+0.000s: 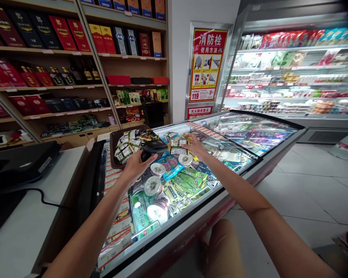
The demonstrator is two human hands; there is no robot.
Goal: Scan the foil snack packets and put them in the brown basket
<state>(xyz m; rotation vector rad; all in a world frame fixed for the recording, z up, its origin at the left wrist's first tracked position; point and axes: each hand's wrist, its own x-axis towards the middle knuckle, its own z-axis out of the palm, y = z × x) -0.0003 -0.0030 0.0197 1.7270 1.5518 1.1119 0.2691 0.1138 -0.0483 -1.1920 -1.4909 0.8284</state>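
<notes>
My left hand (pixel 137 165) is closed round the handle of a black handheld barcode scanner (pixel 154 146), whose head points to the right. Between the fingers of my right hand (pixel 195 146) is a small printed packet (pixel 177 146), in front of the scanner's head. Both hands are above the glass top of a chest freezer (pixel 210 204). A brown basket (pixel 112 150) rests at the freezer's far left corner, filled with similar small packets (pixel 128 145). Under the glass lie round tubs (pixel 153 186) and green ice-cream packs (pixel 190 179).
To the left stands a counter (pixel 62 181) with a black machine (pixel 20 162) and a cable (pixel 50 203). Shelves of boxed bottles (pixel 60 33) line the back wall. A lit refrigerated display (pixel 290 83) stands at the far right. A fire-hydrant sign (pixel 208 65) hangs between them.
</notes>
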